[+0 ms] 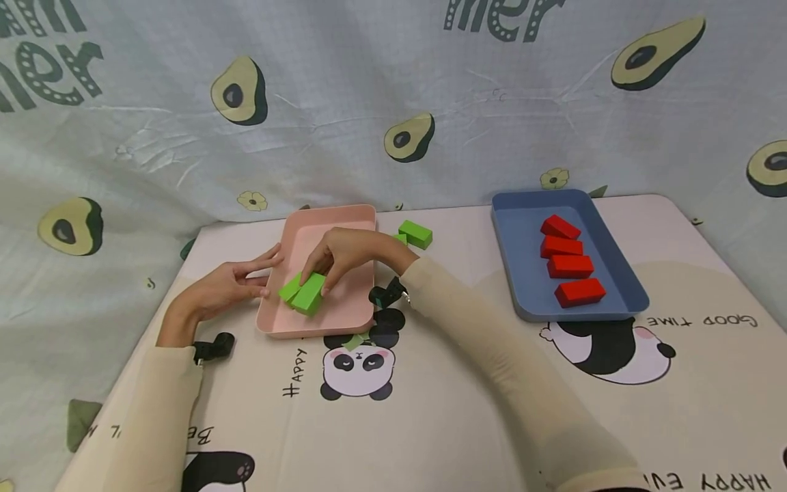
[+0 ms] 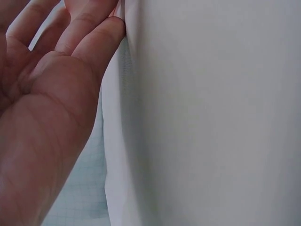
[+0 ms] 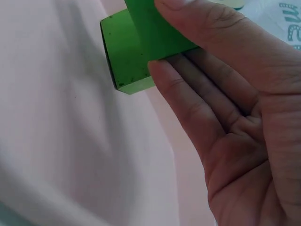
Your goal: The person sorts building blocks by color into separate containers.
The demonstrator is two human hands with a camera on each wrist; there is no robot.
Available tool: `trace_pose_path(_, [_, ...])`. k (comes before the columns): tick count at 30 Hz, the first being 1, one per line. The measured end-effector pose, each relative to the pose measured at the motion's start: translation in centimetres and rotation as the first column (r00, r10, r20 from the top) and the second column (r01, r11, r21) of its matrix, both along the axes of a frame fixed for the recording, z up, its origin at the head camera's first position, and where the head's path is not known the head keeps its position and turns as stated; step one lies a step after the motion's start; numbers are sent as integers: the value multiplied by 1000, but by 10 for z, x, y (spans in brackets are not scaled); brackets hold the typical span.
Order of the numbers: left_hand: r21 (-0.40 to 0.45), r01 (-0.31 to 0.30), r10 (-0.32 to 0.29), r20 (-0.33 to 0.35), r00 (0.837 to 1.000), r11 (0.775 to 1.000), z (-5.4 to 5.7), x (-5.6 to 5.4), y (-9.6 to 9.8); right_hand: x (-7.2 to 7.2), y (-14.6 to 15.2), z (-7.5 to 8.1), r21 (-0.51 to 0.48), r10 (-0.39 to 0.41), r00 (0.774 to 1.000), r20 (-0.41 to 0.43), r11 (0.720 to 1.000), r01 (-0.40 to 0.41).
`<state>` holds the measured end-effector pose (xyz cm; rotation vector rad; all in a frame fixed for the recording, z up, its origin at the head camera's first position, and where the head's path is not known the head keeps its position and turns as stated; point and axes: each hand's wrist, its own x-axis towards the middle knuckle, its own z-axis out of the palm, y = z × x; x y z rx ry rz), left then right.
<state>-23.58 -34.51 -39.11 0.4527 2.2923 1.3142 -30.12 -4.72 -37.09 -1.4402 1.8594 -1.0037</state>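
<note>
My right hand (image 1: 349, 251) pinches a green block (image 1: 309, 295) between thumb and fingers, over the pink tray (image 1: 335, 321). Right beside the held block, inside the tray, lies another green block (image 1: 288, 288). The right wrist view shows the pinched block overlapping this second block (image 3: 123, 54). At the tray's left side is my left hand (image 1: 224, 290), its fingers fairly straight and fingertips right at the rim. In the left wrist view the thumb and fingers of the left hand (image 2: 56, 89) are extended beside a pale surface.
Behind my right wrist, a green block (image 1: 416, 234) lies on the table, with another green piece (image 1: 401, 238) partly hidden next to it. A blue tray (image 1: 522, 287) at the right holds several red blocks (image 1: 570, 267) in a column. A printed curtain (image 1: 344, 89) hangs behind the table.
</note>
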Motion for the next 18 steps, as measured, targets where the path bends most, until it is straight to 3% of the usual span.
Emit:
trace_pose_path(12, [-124,-35,33,-16,999,992,7,1,5,-3,-1,0,33,31,999,-6,999,-31])
trace_pose_path(18, [-59,-28,29,5,1000,998,6,2,3,-6,-8,5,52,58,998,-10,997,-58])
